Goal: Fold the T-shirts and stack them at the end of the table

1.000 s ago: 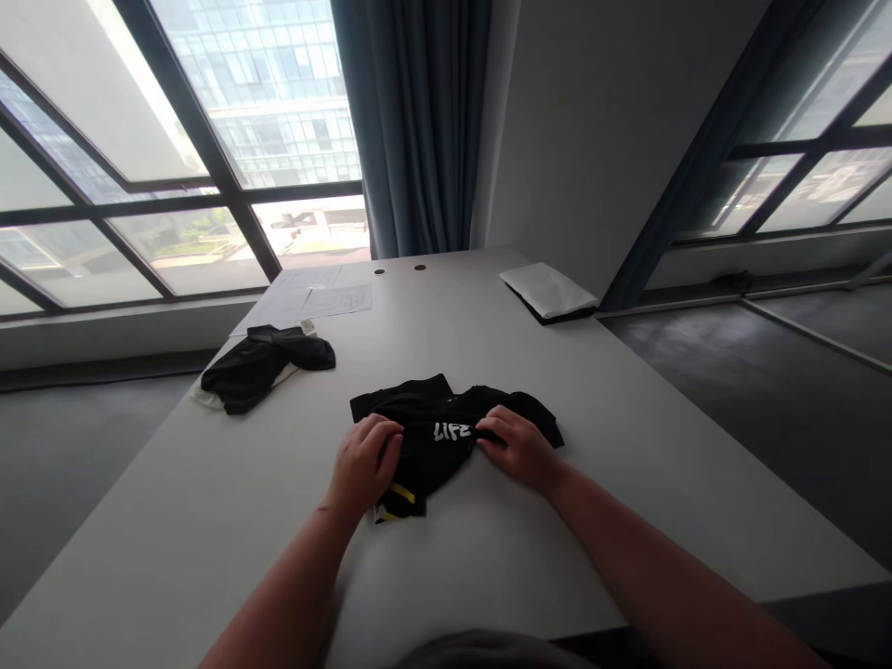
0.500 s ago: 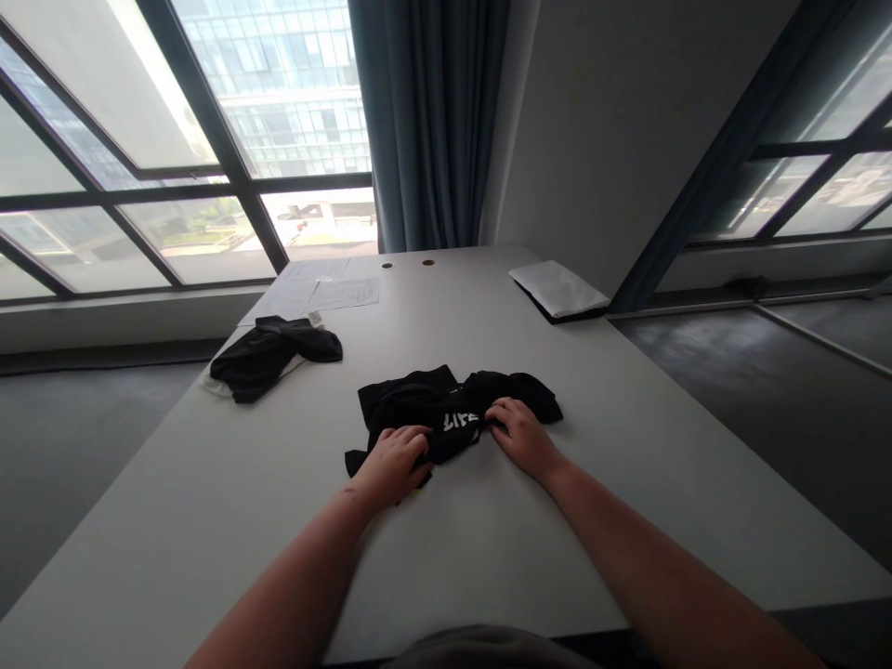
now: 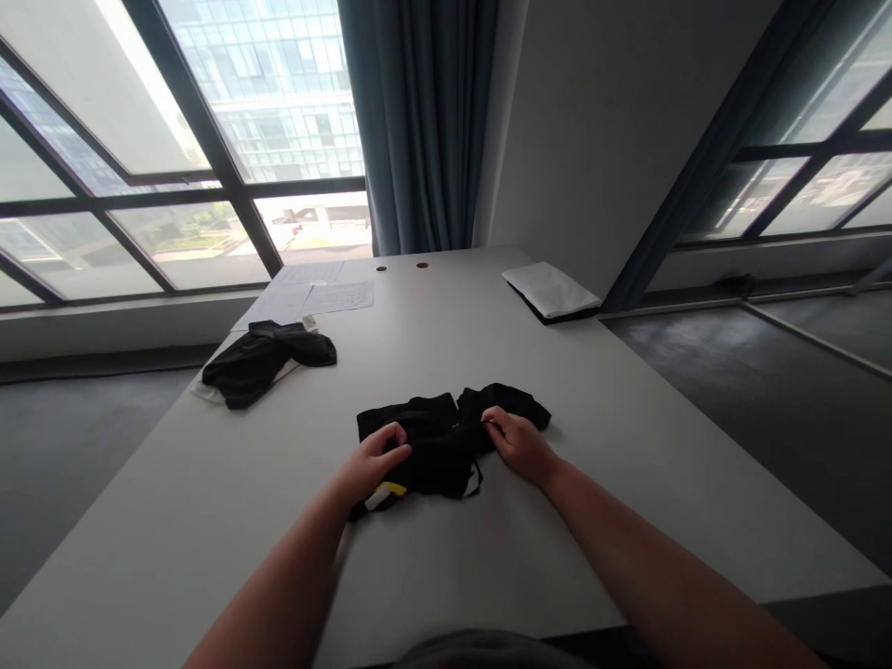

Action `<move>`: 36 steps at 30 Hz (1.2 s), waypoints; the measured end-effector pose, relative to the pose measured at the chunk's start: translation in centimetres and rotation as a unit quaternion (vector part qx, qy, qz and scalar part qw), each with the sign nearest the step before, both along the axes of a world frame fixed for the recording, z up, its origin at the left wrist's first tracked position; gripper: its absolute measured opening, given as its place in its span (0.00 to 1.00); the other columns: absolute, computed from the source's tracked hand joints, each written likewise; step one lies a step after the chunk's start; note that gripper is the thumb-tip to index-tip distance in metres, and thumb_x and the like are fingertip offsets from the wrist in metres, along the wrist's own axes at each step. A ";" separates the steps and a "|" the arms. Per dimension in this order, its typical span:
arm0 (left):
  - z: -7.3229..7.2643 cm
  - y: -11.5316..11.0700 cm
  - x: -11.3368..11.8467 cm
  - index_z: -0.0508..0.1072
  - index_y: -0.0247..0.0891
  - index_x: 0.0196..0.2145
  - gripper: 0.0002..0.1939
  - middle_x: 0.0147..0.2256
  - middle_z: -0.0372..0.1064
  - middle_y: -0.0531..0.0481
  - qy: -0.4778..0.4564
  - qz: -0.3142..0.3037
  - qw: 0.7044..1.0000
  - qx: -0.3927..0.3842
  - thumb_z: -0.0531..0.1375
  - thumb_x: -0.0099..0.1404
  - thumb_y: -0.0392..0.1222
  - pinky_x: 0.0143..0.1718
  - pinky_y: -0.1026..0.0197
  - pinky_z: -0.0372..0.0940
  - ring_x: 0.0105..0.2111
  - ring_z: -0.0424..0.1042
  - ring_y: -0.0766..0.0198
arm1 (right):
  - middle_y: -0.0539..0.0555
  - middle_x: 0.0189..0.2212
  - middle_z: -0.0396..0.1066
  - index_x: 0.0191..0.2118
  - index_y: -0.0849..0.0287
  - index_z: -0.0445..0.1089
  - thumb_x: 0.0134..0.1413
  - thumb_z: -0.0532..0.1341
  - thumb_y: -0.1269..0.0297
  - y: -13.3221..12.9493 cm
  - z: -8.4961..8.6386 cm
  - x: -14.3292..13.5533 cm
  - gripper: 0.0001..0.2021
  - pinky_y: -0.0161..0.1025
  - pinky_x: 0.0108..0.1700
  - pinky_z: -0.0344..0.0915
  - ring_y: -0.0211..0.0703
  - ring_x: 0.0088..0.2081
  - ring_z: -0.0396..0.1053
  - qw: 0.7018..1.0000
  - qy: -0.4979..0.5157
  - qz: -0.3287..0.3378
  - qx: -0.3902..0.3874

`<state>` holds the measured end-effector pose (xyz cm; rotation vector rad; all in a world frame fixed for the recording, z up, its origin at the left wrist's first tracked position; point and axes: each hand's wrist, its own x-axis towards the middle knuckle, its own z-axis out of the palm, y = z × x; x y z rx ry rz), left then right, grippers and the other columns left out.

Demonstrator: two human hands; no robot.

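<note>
A crumpled black garment (image 3: 436, 455) lies in front of me, with a white and yellow patch (image 3: 386, 494) at its lower left and a small white bit at its lower right edge. My left hand (image 3: 376, 463) is at the garment's left side, thumb and fingers closed on the cloth. On the right, my right hand (image 3: 514, 441) pinches the fabric near the middle of its right part. The fingertips of both hands are partly hidden against the dark cloth, and I cannot tell how many layers they hold.
The white table (image 3: 432, 339) carries a second black cloth item (image 3: 261, 362) with white under it at the left. Paper sheets (image 3: 338, 295) lie at the far left, and a white, dark-edged flat stack (image 3: 553, 290) at the far right. A blue curtain (image 3: 422, 130) hangs behind.
The garment's near edge has come toward me, and the white lettering on it no longer shows. The yellow and white patch is more exposed. My left hand has shifted left and slightly up.
</note>
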<state>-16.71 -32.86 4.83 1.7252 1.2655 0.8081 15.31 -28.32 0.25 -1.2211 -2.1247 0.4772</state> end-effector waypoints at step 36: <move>1.1 0.6 -6.2 0.69 0.43 0.41 0.26 0.32 0.71 0.52 -0.227 -0.033 0.954 -0.195 0.73 0.51 0.56 0.27 0.64 0.66 0.27 0.72 0.63 | 0.58 0.39 0.71 0.39 0.53 0.71 0.60 0.59 0.64 4.4 -2.6 5.1 0.04 0.49 0.47 0.64 0.54 0.43 0.67 0.962 -0.083 -0.227 0.124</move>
